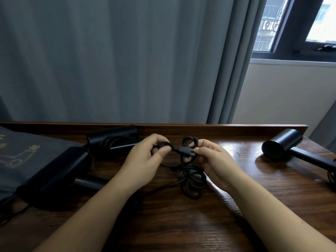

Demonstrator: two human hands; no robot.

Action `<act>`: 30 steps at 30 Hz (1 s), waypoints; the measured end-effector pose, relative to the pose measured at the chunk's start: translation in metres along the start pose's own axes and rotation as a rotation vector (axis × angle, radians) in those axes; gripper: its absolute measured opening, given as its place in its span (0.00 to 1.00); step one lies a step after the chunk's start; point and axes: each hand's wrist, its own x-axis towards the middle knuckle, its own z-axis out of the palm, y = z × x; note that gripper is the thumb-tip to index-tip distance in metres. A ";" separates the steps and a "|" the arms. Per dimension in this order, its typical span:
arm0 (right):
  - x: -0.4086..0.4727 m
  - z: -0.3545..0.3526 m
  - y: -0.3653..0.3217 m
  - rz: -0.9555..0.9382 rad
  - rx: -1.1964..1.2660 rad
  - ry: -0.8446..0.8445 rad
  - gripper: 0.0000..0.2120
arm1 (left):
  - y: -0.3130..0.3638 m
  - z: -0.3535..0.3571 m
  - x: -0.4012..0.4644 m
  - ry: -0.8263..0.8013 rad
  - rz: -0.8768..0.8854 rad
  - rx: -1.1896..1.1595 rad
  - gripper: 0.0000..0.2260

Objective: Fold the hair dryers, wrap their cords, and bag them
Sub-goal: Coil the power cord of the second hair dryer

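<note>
Pinching a black cord (189,171) at frame centre: left hand (143,160) with fingers curled round the cord near the plug (183,150), right hand (214,160) gripping small loops at the plug's other side, remaining coils hanging onto the table (181,224). At left, dark bag (23,160) lying flat, a dryer (67,171) at its mouth, whether partly inside unclear. Behind, a folded dryer (114,140) with wrapped cord. At right edge, an unfolded dryer (291,148).
</note>
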 end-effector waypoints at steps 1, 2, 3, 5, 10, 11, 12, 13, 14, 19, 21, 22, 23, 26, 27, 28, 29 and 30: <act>0.000 0.001 0.000 0.006 -0.007 -0.002 0.10 | -0.001 0.000 0.001 0.067 -0.040 -0.071 0.04; -0.001 0.001 0.000 0.013 -0.017 -0.006 0.11 | -0.002 0.000 0.003 0.127 -0.088 -0.163 0.05; -0.001 0.001 -0.001 0.020 -0.021 -0.015 0.11 | -0.004 -0.001 0.005 0.181 -0.136 -0.247 0.06; -0.003 0.002 -0.002 0.032 -0.020 -0.052 0.12 | -0.005 -0.003 0.008 0.257 -0.234 -0.344 0.07; -0.009 0.004 -0.002 0.033 -0.038 -0.174 0.09 | 0.002 0.001 0.009 0.169 -0.401 -0.605 0.09; -0.009 0.004 -0.001 0.024 -0.064 -0.180 0.07 | 0.000 0.002 0.009 0.133 -0.409 -0.608 0.16; -0.008 0.004 0.000 0.015 -0.094 -0.176 0.05 | -0.002 0.003 0.009 0.092 -0.409 -0.619 0.21; -0.008 0.004 0.000 0.004 -0.140 -0.166 0.05 | -0.004 0.004 0.009 0.038 -0.403 -0.621 0.24; -0.008 0.004 0.000 -0.006 -0.202 -0.150 0.06 | -0.006 0.005 0.008 -0.024 -0.393 -0.630 0.25; -0.006 0.003 0.002 -0.058 -0.264 -0.117 0.09 | -0.003 0.007 -0.001 -0.274 -0.251 -0.396 0.23; -0.006 0.002 0.002 -0.076 -0.215 -0.139 0.07 | 0.000 0.007 -0.002 -0.278 -0.207 -0.310 0.22; -0.006 0.003 0.001 -0.078 -0.183 -0.153 0.06 | 0.000 0.008 -0.002 -0.270 -0.178 -0.230 0.21; -0.007 0.002 0.000 -0.081 -0.143 -0.162 0.05 | 0.000 0.008 -0.003 -0.248 -0.132 -0.102 0.19; -0.009 0.003 -0.003 -0.127 -0.080 -0.167 0.05 | 0.002 0.009 -0.004 -0.139 -0.022 0.058 0.10; -0.008 0.003 -0.003 -0.179 -0.139 -0.147 0.06 | 0.002 0.009 -0.004 -0.122 -0.032 0.011 0.08; -0.008 0.002 -0.003 -0.236 -0.226 -0.114 0.07 | 0.001 0.009 -0.004 -0.122 -0.051 -0.026 0.07; -0.007 0.002 -0.003 -0.283 -0.314 -0.080 0.07 | 0.002 0.010 -0.004 -0.142 -0.072 -0.046 0.07; -0.006 0.001 -0.004 -0.311 -0.388 -0.053 0.08 | 0.003 0.010 -0.005 -0.164 -0.086 -0.059 0.06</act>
